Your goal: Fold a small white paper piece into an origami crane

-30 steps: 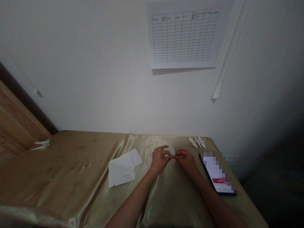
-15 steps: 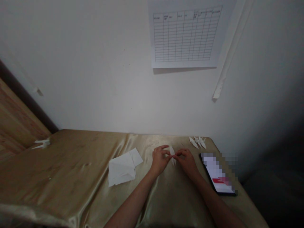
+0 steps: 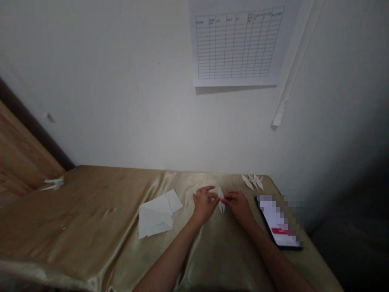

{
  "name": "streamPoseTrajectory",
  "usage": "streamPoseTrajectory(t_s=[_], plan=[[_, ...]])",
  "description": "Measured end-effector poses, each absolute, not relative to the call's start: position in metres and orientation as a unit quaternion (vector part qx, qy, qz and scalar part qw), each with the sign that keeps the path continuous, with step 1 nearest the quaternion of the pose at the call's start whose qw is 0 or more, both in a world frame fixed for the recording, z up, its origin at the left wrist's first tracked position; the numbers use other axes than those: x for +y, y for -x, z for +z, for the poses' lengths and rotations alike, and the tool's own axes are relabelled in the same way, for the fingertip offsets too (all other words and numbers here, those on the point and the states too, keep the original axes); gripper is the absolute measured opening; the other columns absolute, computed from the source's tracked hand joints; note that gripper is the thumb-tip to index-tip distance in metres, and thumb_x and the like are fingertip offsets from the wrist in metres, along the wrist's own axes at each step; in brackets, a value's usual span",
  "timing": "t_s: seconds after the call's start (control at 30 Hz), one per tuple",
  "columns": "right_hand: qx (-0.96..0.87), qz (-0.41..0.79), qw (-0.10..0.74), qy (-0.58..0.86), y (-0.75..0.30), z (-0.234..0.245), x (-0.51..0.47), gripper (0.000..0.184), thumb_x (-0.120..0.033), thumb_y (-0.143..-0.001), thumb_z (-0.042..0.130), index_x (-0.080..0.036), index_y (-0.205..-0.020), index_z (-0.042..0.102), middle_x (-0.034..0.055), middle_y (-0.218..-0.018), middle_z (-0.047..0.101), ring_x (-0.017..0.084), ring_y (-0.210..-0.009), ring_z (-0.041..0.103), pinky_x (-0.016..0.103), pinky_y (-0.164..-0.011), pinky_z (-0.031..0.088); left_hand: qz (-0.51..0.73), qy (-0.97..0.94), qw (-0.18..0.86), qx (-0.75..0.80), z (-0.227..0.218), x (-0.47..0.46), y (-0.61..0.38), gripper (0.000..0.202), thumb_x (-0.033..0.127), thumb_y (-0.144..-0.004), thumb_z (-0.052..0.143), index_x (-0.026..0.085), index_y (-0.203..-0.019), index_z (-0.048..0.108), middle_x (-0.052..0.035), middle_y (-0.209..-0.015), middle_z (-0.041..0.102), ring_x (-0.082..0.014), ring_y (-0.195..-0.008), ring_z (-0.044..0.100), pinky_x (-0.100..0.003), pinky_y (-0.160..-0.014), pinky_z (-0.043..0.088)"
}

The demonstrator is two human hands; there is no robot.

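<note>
1. L hand (image 3: 205,205): grip together, thumb & index tips apparently clamped on the near side of a small folded paper (image 3: 220,192); other fingers spread approx. above.
2. R hand (image 3: 239,205): grip likewise together, tips on the opp. edge; fingers curled.
3. The folded paper: held btwn the two hands, just over or on the cloth (image 3: 91,211) of the tabletop (contact can't be told); slim, pointed at top, w/ a split lower end.
4. Step in hand (judged): creasing or narrowing the folds at mid-length, both hands in opposition. Next move prob. calls for a light, even pinch & one side held steady, esp. as thin paper may tear or skew.
5. Surroundings: white paper sheets (image 3: 154,215), L of the hands, overlapping; folded paper figures (image 3: 259,182), grouped nr. the back R corner; phone (image 3: 275,219), R of the R hand, screen partly pixelated.
</note>
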State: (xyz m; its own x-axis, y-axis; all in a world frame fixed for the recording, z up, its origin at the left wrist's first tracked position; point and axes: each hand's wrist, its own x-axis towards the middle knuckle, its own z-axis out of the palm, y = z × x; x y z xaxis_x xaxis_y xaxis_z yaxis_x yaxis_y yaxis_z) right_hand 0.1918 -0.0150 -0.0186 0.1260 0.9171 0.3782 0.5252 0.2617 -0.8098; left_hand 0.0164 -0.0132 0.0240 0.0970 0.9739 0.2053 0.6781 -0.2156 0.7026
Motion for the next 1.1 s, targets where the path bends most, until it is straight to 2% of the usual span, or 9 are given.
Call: streamPoseTrajectory(t_s=[0.1,0.33,0.5,0.67,0.83,0.93,1.03,1.1], plan=[[-0.634,0.194,0.480,0.574,-0.193,-0.022,-0.014,0.024,-0.047,-0.078,0.073,-0.025,-0.081,0.081,0.0109,-0.099,0.074,0.030,-0.101,0.066,0.049,-0.099,0.048,0.333,-0.710,0.224,0.578,0.025,-0.014,-0.017,0.005,0.022,-0.079,0.077,0.026,-0.077,0.079,-0.0028,-0.136,0.068,-0.0329,-0.132,0.051,-0.064,-0.115,0.032],[-0.640,0.180,0.478,0.575,-0.190,-0.021,-0.017,0.025,-0.050,-0.080,0.072,-0.026,-0.080,0.080,0.0108,-0.098,0.073,0.030,-0.103,0.063,0.049,-0.100,0.047,0.345,-0.716,0.215,0.567,0.022,-0.012,-0.015,0.004,0.023,-0.077,0.081,0.026,-0.074,0.079,-0.0034,-0.136,0.067,-0.0317,-0.132,0.050,-0.062,-0.116,0.033],[-0.640,0.169,0.465,0.588,-0.189,-0.020,-0.019,0.024,-0.048,-0.080,0.072,-0.025,-0.079,0.079,0.0100,-0.096,0.074,0.031,-0.103,0.064,0.049,-0.099,0.044,0.333,-0.716,0.220,0.573,0.024,-0.013,-0.015,0.005,0.024,-0.076,0.083,0.025,-0.073,0.079,-0.0049,-0.134,0.067,-0.0332,-0.131,0.050,-0.065,-0.115,0.032],[-0.649,0.168,0.446,0.592,-0.185,-0.022,-0.023,0.019,-0.040,-0.081,0.072,-0.027,-0.095,0.075,0.0048,-0.085,0.076,0.032,-0.102,0.065,0.052,-0.103,0.037,0.280,-0.726,0.205,0.594,0.019,-0.014,-0.015,0.008,0.032,-0.077,0.083,0.026,-0.073,0.079,-0.0059,-0.136,0.064,-0.0374,-0.135,0.046,-0.074,-0.116,0.020],[-0.668,0.134,0.398,0.615,-0.179,-0.023,-0.027,0.018,-0.034,-0.082,0.072,-0.028,-0.098,0.071,0.0042,-0.090,0.077,0.033,-0.107,0.061,0.051,-0.104,0.033,0.246,-0.746,0.161,0.598,0.014,-0.016,-0.015,0.009,0.034,-0.082,0.078,0.027,-0.078,0.078,-0.0052,-0.144,0.057,-0.0364,-0.141,0.040,-0.077,-0.116,0.011],[-0.679,0.112,0.355,0.633,-0.178,-0.020,-0.027,0.020,-0.033,-0.082,0.072,-0.027,-0.101,0.071,0.0042,-0.097,0.075,0.030,-0.109,0.058,0.048,-0.105,0.031,0.235,-0.738,0.157,0.613,0.014,-0.017,-0.014,0.012,0.038,-0.082,0.078,0.029,-0.089,0.076,-0.0048,-0.147,0.055,-0.0340,-0.142,0.039,-0.074,-0.117,0.012],[-0.682,0.094,0.310,0.656,-0.180,-0.017,-0.027,0.019,-0.035,-0.082,0.074,-0.027,-0.099,0.073,0.0046,-0.104,0.073,0.029,-0.112,0.055,0.046,-0.106,0.030,0.235,-0.730,0.156,0.623,0.016,-0.018,-0.013,0.032,0.040,-0.079,0.081,0.031,-0.108,0.072,-0.0055,-0.145,0.055,-0.0310,-0.141,0.041,-0.071,-0.119,0.016],[-0.680,0.088,0.288,0.668,-0.181,-0.015,-0.027,0.017,-0.038,-0.082,0.075,-0.028,-0.095,0.076,0.0050,-0.108,0.072,0.030,-0.115,0.053,0.046,-0.106,0.028,0.234,-0.734,0.152,0.619,0.016,-0.019,-0.013,0.035,0.040,-0.079,0.081,0.036,-0.113,0.071,-0.0039,-0.147,0.054,-0.0311,-0.141,0.041,-0.072,-0.118,0.016]])
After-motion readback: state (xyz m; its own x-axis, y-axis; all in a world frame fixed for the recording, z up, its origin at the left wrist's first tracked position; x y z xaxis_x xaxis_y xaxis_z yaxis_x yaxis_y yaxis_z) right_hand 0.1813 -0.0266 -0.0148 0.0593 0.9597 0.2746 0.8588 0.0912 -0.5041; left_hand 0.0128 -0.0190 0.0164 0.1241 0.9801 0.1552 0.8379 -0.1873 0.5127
